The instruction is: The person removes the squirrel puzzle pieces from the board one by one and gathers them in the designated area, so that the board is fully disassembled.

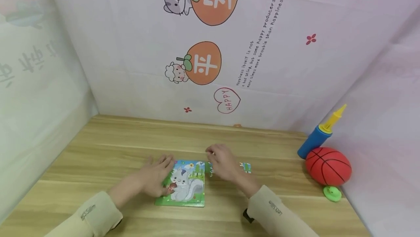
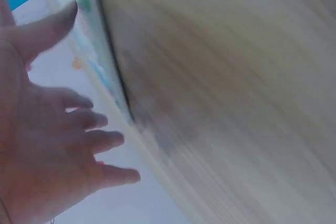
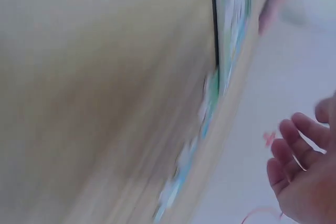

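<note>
A squirrel jigsaw puzzle board [image 1: 188, 186] lies flat on the wooden table, showing a grey squirrel on green grass. My left hand [image 1: 156, 177] is over the board's left side, its fingers spread and covering part of the picture. The left wrist view shows that hand [image 2: 58, 129] with fingers extended and nothing in them. Just right of the board, my right hand [image 1: 223, 162] is raised over loose puzzle pieces [image 1: 246, 167], hiding some of them. In the right wrist view its fingers [image 3: 286, 153] are loosely bent, and no piece shows between them.
At the table's right side, a red basketball [image 1: 328, 166] sits beside a blue and yellow hand pump [image 1: 315, 140]. A small green toy [image 1: 332, 194] lies in front of the ball. Printed cloth walls [image 1: 137, 65] stand behind and on both sides of the table.
</note>
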Motion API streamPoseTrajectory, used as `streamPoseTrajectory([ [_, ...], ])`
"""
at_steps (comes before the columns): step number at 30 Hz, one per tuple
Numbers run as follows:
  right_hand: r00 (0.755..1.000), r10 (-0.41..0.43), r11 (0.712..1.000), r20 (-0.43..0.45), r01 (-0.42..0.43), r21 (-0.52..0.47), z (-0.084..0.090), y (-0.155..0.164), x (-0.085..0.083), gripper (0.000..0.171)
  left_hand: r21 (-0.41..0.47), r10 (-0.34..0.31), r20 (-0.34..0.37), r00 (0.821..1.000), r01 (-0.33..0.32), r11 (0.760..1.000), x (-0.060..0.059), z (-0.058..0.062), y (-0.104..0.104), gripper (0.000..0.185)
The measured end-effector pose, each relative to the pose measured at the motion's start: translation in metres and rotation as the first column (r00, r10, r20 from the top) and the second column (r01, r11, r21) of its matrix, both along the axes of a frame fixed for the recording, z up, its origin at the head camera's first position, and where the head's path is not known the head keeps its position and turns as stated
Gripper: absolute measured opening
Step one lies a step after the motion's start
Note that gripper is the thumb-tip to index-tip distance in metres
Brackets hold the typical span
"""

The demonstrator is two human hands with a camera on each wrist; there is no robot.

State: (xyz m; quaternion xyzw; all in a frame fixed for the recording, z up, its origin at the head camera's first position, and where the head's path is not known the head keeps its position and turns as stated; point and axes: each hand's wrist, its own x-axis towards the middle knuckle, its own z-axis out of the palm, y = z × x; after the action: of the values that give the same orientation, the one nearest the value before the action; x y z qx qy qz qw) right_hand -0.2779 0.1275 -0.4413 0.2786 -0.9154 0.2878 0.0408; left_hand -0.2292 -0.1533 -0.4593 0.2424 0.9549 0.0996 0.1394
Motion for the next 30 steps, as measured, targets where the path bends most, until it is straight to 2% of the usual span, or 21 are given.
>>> streamPoseTrajectory([
  [3, 0.995, 0.096, 0.984, 0.004, -0.096, 0.149, -0.003, -0.010, 0.015, 0.028, 0.045, -0.018, 0.017, 1.000, 0.017, 0.999, 0.001, 0.002, 0.002, 0.104],
  [6, 0.985, 0.170, 0.941, 0.018, -0.168, 0.295, -0.008, -0.017, 0.027, 0.033, 0.073, -0.021, 0.030, 0.999, 0.019, 0.997, 0.000, 0.005, 0.003, 0.102],
  [9, 0.980, 0.201, 0.886, 0.017, -0.189, 0.423, -0.013, -0.021, 0.039, 0.043, 0.069, -0.039, 0.025, 0.999, 0.037, 0.997, -0.001, 0.005, 0.004, 0.095],
  [12, 0.978, 0.208, 0.857, -0.008, -0.179, 0.483, -0.019, -0.024, 0.048, 0.052, 0.030, -0.074, 0.009, 0.997, 0.073, 0.997, -0.002, 0.002, 0.003, 0.085],
  [14, 0.979, 0.201, 0.853, -0.032, -0.159, 0.497, -0.023, -0.025, 0.051, 0.054, 0.012, -0.090, 0.005, 0.996, 0.090, 0.996, -0.003, -0.003, 0.003, 0.078],
  [19, 0.983, 0.180, 0.864, -0.045, -0.135, 0.485, -0.027, -0.026, 0.053, 0.055, 0.009, -0.112, 0.012, 0.994, 0.112, 0.994, -0.001, -0.012, -0.001, 0.070],
  [25, 0.985, 0.165, 0.864, -0.050, -0.120, 0.489, -0.027, -0.028, 0.048, 0.063, 0.026, -0.137, 0.012, 0.990, 0.137, 0.990, 0.002, -0.011, -0.003, 0.070],
  [30, 0.989, 0.144, 0.873, -0.009, -0.123, 0.472, -0.026, -0.029, 0.046, 0.063, 0.029, -0.143, 0.010, 0.990, 0.142, 0.989, 0.003, -0.010, -0.003, 0.070],
])
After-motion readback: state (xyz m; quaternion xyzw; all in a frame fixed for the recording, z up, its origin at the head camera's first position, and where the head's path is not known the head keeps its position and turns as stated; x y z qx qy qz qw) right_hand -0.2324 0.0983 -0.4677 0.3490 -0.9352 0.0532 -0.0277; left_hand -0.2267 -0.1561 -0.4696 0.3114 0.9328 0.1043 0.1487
